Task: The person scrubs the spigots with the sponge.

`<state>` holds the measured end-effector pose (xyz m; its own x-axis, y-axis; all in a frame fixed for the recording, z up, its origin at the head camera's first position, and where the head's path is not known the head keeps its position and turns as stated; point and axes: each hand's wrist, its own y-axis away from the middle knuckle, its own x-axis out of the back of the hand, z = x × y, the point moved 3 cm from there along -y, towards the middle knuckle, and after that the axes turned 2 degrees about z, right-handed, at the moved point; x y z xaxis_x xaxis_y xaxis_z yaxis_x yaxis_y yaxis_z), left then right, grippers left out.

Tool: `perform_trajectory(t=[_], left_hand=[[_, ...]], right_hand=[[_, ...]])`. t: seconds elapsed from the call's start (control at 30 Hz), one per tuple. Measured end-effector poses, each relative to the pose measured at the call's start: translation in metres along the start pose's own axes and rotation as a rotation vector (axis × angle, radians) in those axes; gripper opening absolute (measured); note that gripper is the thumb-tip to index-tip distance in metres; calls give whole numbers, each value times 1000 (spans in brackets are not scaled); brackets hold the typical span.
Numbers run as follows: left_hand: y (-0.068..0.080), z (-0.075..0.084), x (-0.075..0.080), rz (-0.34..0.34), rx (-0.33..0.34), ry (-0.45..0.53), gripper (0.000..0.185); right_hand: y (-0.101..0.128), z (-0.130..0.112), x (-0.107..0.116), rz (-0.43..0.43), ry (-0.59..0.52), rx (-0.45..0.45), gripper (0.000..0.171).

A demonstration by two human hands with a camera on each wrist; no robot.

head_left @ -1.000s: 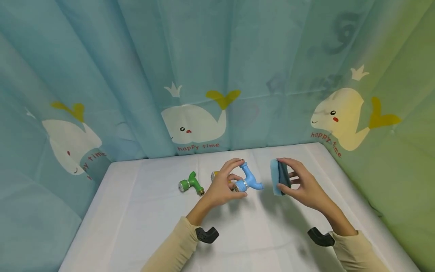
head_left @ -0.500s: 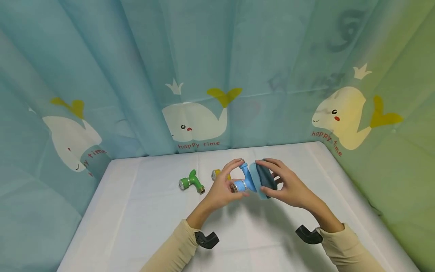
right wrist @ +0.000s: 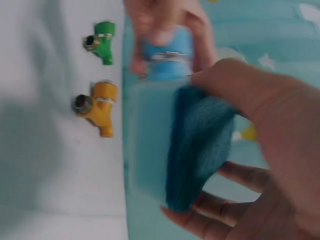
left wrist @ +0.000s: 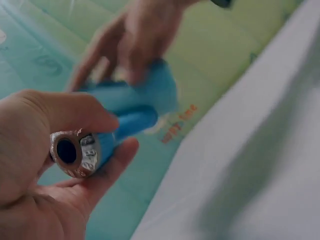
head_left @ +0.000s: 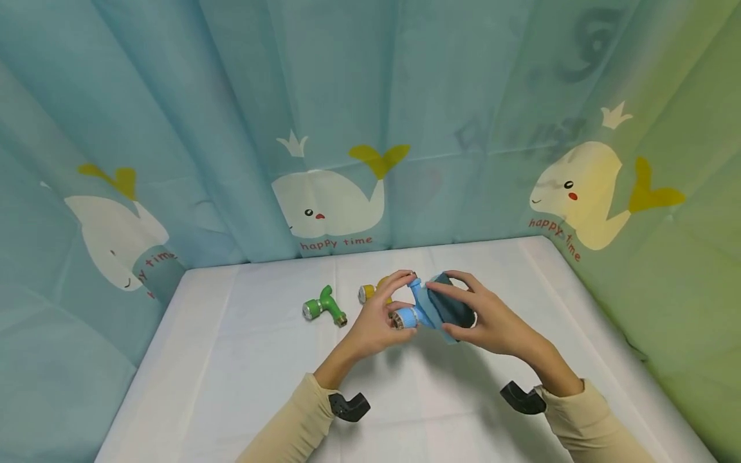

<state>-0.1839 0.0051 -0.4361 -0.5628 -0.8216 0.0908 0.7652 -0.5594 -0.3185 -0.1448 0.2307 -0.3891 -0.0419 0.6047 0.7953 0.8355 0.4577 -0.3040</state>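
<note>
My left hand [head_left: 370, 328] holds the blue faucet [head_left: 418, 310] up over the middle of the worktop [head_left: 231, 360], thumb on top and fingers curled underneath, so that grip is closed around its body. In the left wrist view its metal threaded end [left wrist: 70, 152] faces the camera, a dark hole in the centre, with the blue plastic body running away behind it. I can read no marking on the metal ring; it is too blurred.

My right hand [head_left: 492, 325] grips a blue sponge [head_left: 448, 308] with a darker scouring side, thumb above and fingers below, and presses it against the upper part of the blue faucet. The right wrist view shows the dark side [right wrist: 197, 145] toward my palm and the lighter blue foam toward the faucet.

On the worktop behind my left hand lie a green faucet [head_left: 323, 307] and a yellow faucet [head_left: 370, 292], both on their sides with metal ends pointing left, near each other but apart. The yellow one is partly hidden by my left fingers in the head view.

The curtain [head_left: 173, 128] behind the worktop carries white whales with yellow tails and small crowns. Under the middle whale red letters read "happy time" [head_left: 336, 244]; the same words sit under the right whale [head_left: 550, 233], partly folded, and only "time" shows under the left one [head_left: 157, 258].
</note>
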Motion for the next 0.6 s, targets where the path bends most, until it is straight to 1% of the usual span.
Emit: perform_trajectory(t=[0.1,0.17,0.27,0.37,0.43,0.5,0.6], left_hand=[[0,0,1,-3,-20,21,88],[1,0,2,7,-17,14,88],[2,0,3,21,-10,-4,88],[3,1,5,28,-11,3,88],[4,1,6,24,-16,32,88],[5,0,7,22,-1,77,88],[9,-3,10,27,38,176,91]], right_hand=[[1,-3,-2,-25,82,10,71],[3,-2,0,-6,120,6,71],[2,-5,2,34,98,16,71],[0,-7,-2,14,66,29,73],[1,-6,-2,1,92,26,73],[5,0,0,10,132,2,73],[13,11,8,54,105,-44,73]])
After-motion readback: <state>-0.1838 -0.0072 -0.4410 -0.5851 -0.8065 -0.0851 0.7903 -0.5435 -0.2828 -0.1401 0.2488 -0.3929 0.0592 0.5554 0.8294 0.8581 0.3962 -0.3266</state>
